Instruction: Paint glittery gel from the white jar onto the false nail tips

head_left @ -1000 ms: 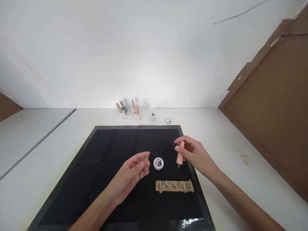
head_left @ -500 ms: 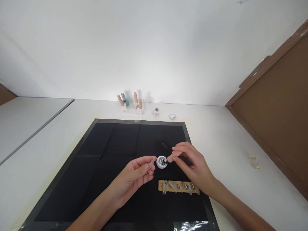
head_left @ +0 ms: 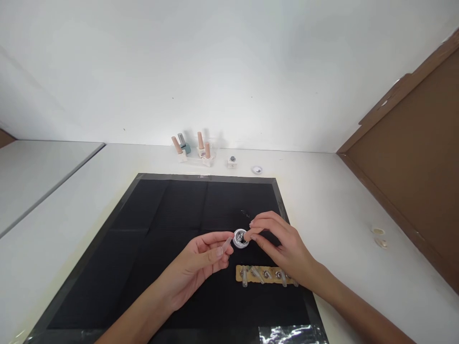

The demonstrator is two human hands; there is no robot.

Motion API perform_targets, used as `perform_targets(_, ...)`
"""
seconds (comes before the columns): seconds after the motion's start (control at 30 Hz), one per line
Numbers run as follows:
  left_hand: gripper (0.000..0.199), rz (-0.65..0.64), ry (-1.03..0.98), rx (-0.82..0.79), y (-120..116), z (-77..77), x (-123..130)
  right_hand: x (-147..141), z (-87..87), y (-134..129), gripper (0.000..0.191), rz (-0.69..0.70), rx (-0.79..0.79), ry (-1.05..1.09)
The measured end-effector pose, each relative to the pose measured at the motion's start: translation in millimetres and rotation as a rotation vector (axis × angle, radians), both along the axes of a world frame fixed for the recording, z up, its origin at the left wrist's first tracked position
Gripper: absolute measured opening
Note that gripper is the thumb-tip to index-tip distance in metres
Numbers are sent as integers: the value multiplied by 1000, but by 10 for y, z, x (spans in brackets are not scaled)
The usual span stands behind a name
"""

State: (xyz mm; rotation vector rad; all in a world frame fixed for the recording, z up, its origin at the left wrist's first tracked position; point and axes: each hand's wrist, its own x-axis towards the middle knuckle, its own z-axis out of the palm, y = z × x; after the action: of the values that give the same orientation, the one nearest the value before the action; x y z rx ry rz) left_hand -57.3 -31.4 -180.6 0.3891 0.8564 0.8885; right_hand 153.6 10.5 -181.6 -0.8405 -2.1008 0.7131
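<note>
My left hand [head_left: 197, 260] pinches a clear false nail tip [head_left: 227, 244] between thumb and fingers, just left of a small round jar [head_left: 235, 243]. Silvery, foil-like flakes lie inside the jar. In my right hand [head_left: 290, 246] is a nail polish brush [head_left: 252, 233], held by its peach cap. Its dark bristle end is down in the jar's mouth, partly hidden by the cap. Below the jar, several clear nail tips lie across a tan strip [head_left: 254, 276] with round metal dots. My right wrist hides the strip's right end.
The black mat [head_left: 161, 267] is taped along its edges. Behind it stand several polish bottles [head_left: 182, 156], a separate small bottle [head_left: 232, 163] and a white lid [head_left: 257, 169]. Two small pale pieces [head_left: 380, 243] lie on the right. A brown board [head_left: 412, 124] rises at right.
My right hand has shifted slightly left, bringing the brush deeper over the jar. My left hand still pinches the nail tip in nearly the same place. The camera view has moved a little.
</note>
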Motion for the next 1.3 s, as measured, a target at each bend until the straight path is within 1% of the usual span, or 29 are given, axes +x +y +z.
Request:
perform_targets(0.1,27,-5,20,-1,5,28,3,7,1,6,14,-45,-54,20)
perform_targets(0.23,31,-14,48,14,8,48,-1,14,12,0,10,-86,-171,61)
perform_targets(0.37,32,-31,76,43,8,33,-8,8,2,1,6,-95,-288,127)
perform_targets(0.5,32,-29,78,71,3,-1,-12,21,-10,12,4,-101,-348,134)
perform_targets(0.63,28,-14,59,106,0,-41,-10,48,3,12,7,-108,-338,68)
perform_targets(0.8,28,-9,62,116,6,-63,0,67,25,13,9,-100,-247,-18)
perform_targets(0.9,27,-9,73,107,4,-60,-1,86,32,22,9,-92,-233,12)
perform_targets(1.03,28,-12,130,115,-5,-45,-3,126,53,39,8,-116,-287,86)
perform_targets(1.17,28,-16,235,192,-2,-6,17,151,79,51,7,-149,-309,106)
perform_targets(1.3,23,-17,356,317,13,27,52,168,95,50,3,-238,-325,154)
